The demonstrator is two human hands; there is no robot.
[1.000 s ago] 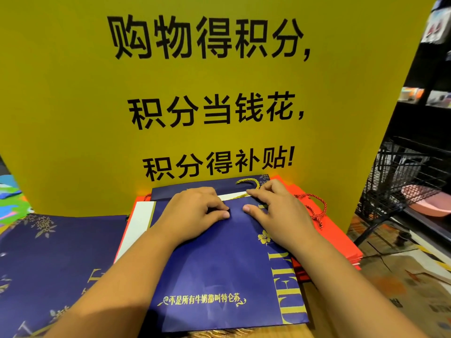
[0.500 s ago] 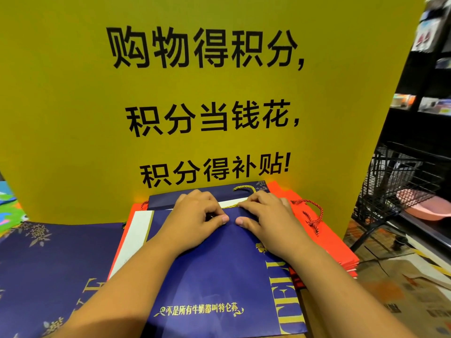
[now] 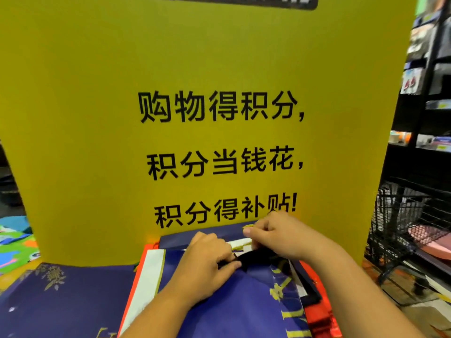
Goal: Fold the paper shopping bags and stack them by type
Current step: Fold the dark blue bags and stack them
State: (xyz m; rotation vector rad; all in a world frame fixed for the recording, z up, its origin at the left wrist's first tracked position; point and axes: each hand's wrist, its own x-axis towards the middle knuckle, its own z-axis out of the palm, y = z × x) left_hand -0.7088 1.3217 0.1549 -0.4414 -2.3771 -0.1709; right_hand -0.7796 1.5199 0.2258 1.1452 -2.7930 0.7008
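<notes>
1. Folding is under way at a shop counter, seen from the person's own head. A navy paper bag [image 3: 219,301] lies in the centre, on top of a pile of red bags [image 3: 324,315] and in front of a tall yellow sign [image 3: 97,118].
2. The left hand [image 3: 205,264] is curled over the bag's upper edge, thumb and fingers pinching the rim by the mouth.
3. The right hand [image 3: 280,236], just beyond it, has its fingers curled too. It seems to pinch the gold cord handle [image 3: 247,226] at the bag's white inner lip, though the knuckles partly hide the grip.
4. A dark slit shows between the hands, so the mouth probably gapes a little and the bag is not yet fully flat.
5. A second navy bag [image 3: 61,296] lies flat to the left, beside the red pile.
6. Likely risks:
   - A cord left outside the fold would make a lump and tilt the stack.
   - Pressing down with the mouth open could crease the paper crookedly or tear the rim.
   - Leaving the navy bag on the red pile would mix the types.
</notes>
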